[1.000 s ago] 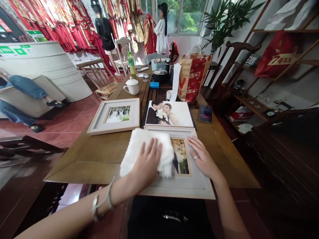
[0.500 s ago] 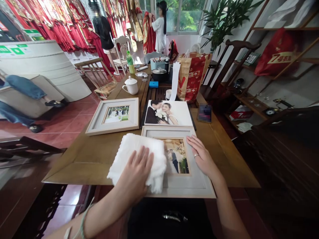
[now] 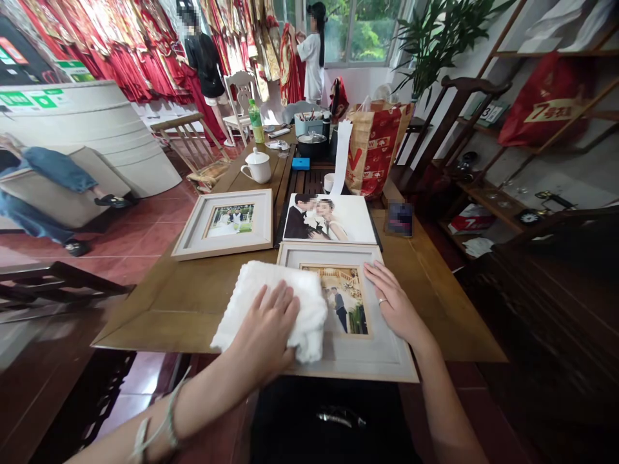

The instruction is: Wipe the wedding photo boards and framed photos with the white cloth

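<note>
My left hand lies flat on a folded white cloth, fingers stretched out and slightly apart. The cloth covers the left part of a pale picture frame and overhangs onto the table. Part of the photo in the frame shows a couple; its left edge is hidden under the cloth. My right hand rests open on the frame's right side, a ring on one finger. Beyond it lie a large wedding photo print and, to the left, a second framed photo.
The wooden table also carries a lidded white mug, a green bottle, a blue box and a red-and-brown paper bag. A wooden chair stands at left. Two people stand by hanging garments; another person's legs show at left.
My left hand and the cloth have shifted slightly away from me over the frame. My right hand stays on the frame's right side. The view has turned a little.
</note>
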`<act>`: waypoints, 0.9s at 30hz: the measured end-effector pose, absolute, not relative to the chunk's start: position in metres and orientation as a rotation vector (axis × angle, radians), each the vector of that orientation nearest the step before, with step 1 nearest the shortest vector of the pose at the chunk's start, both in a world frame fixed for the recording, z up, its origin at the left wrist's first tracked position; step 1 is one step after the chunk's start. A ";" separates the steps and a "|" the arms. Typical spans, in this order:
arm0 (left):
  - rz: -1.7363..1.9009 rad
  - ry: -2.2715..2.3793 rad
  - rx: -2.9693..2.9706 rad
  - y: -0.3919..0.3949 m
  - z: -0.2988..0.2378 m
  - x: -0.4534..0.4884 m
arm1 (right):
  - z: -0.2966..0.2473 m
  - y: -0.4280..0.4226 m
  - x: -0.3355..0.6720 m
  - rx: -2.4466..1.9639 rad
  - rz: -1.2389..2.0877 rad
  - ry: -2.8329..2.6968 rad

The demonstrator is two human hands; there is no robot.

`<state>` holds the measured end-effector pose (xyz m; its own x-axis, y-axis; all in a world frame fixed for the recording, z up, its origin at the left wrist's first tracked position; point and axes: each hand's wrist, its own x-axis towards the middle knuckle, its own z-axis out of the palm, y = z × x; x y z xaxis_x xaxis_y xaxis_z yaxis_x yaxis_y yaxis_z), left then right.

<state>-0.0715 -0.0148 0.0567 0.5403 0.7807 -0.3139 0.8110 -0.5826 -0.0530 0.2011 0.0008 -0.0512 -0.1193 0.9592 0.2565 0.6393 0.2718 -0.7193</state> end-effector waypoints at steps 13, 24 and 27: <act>-0.416 1.395 2.741 0.011 0.062 -0.063 | -0.052 0.005 0.196 -1.446 0.567 -1.753; -0.387 1.344 2.502 -0.058 0.066 -0.083 | -0.052 0.001 0.199 -1.440 0.571 -1.752; -0.247 1.421 2.568 -0.022 0.045 -0.075 | -0.052 0.001 0.200 -1.440 0.576 -1.779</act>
